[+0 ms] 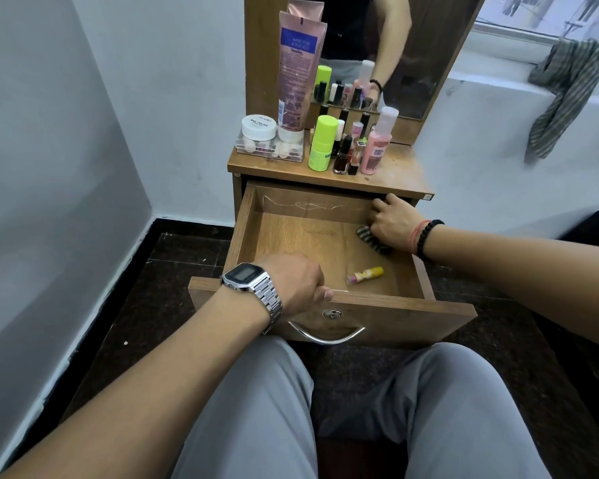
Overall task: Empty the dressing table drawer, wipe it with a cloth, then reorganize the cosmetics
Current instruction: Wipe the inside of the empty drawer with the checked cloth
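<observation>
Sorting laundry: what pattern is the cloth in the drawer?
Dark with light stripes, on the cloth; head view.

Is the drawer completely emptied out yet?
No. A small yellow tube lies on the drawer floor, and the right hand holds a striped cloth inside.

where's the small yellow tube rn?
Head view: the small yellow tube lies on the drawer floor, front right, near the front panel, below the right hand.

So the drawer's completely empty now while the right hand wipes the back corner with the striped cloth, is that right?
Not quite. The head view shows the drawer is not empty: a small yellow tube lies near its front. The right hand does press the striped cloth into the back corner.
</observation>
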